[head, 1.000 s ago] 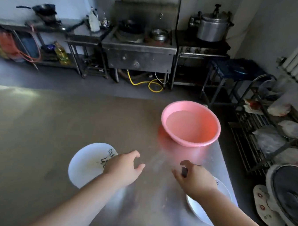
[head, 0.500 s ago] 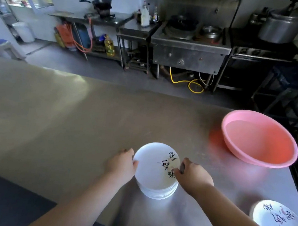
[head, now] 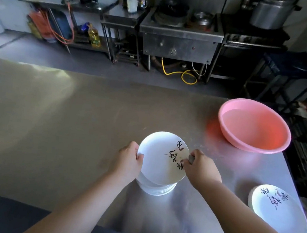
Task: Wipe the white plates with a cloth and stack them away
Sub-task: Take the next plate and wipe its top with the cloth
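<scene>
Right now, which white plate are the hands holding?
The top plate of the stack in the middle: the left hand and right hand grip its edges. The other plate, off to the right, lies untouched.

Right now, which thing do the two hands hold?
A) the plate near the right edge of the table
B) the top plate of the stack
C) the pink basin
B: the left hand and right hand grip opposite edges of the top plate over the stack.
</scene>
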The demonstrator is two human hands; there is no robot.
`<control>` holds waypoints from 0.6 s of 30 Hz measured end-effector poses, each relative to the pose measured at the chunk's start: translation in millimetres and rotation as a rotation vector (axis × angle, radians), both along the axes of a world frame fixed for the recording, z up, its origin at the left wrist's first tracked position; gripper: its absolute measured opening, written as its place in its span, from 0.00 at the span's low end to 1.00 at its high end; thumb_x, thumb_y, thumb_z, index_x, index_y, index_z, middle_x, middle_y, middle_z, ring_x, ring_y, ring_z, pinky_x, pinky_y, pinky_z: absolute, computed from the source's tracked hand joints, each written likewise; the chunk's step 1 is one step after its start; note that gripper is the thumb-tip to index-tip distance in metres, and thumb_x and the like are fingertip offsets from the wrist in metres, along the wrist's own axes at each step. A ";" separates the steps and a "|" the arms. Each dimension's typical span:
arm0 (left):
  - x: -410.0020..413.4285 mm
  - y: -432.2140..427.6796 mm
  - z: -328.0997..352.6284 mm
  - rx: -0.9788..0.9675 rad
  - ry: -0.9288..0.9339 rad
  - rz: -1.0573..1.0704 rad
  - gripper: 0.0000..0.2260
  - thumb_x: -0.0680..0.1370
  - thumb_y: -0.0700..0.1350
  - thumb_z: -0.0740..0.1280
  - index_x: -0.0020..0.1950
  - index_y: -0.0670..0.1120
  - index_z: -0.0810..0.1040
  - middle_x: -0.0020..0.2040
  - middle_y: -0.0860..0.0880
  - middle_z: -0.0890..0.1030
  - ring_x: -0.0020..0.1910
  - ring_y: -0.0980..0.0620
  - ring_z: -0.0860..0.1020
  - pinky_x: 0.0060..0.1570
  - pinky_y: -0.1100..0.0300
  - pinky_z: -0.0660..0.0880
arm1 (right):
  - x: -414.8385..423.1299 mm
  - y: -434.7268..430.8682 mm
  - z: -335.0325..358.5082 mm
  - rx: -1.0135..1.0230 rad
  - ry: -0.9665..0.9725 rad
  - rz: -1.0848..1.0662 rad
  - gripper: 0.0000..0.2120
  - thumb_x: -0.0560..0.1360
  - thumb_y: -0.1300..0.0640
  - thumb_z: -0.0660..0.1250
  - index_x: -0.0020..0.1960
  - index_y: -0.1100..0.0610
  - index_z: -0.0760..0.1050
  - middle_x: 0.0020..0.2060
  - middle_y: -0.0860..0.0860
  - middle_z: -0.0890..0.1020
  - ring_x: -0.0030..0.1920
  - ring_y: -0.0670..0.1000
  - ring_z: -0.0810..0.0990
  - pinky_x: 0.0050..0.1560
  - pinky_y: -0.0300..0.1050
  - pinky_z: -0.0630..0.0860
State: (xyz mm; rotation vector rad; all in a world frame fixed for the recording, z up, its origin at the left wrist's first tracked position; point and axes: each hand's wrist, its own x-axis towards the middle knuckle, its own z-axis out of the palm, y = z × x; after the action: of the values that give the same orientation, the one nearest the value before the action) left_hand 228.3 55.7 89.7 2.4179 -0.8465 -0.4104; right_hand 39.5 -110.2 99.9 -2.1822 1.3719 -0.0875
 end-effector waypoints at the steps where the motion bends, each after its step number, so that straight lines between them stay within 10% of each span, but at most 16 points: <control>1: -5.1 -2.5 0.6 -0.031 0.024 -0.010 0.05 0.80 0.47 0.66 0.48 0.50 0.70 0.37 0.53 0.76 0.38 0.47 0.74 0.32 0.54 0.65 | -7.5 -2.7 3.1 0.002 -0.025 -0.022 0.10 0.78 0.48 0.66 0.44 0.52 0.69 0.36 0.48 0.80 0.37 0.52 0.78 0.34 0.47 0.72; 18: -181.5 -45.1 -59.6 0.084 0.219 -0.277 0.09 0.80 0.49 0.68 0.57 0.56 0.70 0.40 0.54 0.77 0.41 0.57 0.77 0.43 0.53 0.77 | -207.6 -36.5 -55.2 0.202 0.051 -0.179 0.09 0.79 0.48 0.67 0.48 0.50 0.69 0.40 0.48 0.82 0.39 0.54 0.83 0.42 0.53 0.83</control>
State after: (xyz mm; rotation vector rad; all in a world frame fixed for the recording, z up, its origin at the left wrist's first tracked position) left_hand 46.8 10.7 30.2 2.2808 -1.0854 -0.8150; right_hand -168.1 -146.7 44.6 -1.9053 1.5330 0.0398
